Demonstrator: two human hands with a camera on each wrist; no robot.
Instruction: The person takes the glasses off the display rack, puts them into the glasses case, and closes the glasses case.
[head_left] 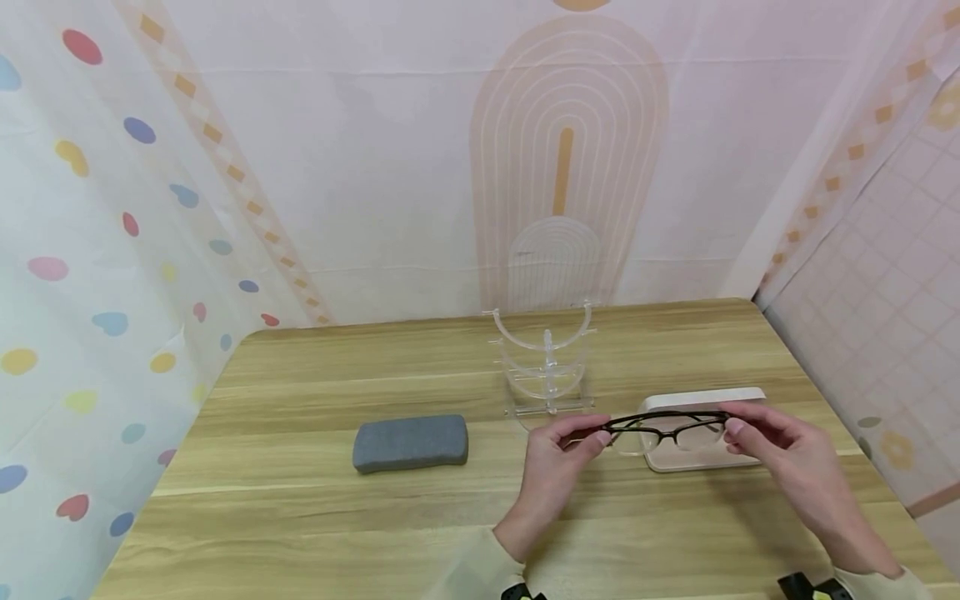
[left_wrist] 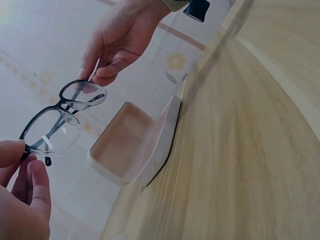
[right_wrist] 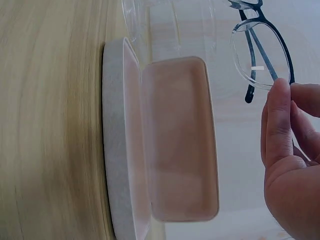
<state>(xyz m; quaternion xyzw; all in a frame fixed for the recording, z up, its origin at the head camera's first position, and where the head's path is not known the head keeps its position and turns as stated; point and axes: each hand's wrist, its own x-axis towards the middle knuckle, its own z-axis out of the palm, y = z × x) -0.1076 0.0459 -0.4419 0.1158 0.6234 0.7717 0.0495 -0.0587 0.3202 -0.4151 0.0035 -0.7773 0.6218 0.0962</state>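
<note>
A pair of eyeglasses [head_left: 664, 434] with a black upper frame and clear lower rims is held up over the table's right side. My left hand [head_left: 553, 462] pinches one end of the frame between thumb and fingers. At the other end, my right hand [head_left: 798, 458] pinches the frame too. In the left wrist view, the temples of the eyeglasses [left_wrist: 61, 105] cross behind the lenses. Behind and below the glasses, a white eyeglass case [head_left: 705, 458] lies opened on the table; the right wrist view shows the pink lining of this case [right_wrist: 180, 140], with nothing in it.
A closed grey eyeglass case [head_left: 410, 443] lies left of my left hand. Near the back of the wooden table [head_left: 300, 508] stands a clear plastic display stand [head_left: 550, 367] with several curved arms. Patterned curtains [head_left: 375, 183] hang behind and beside the table.
</note>
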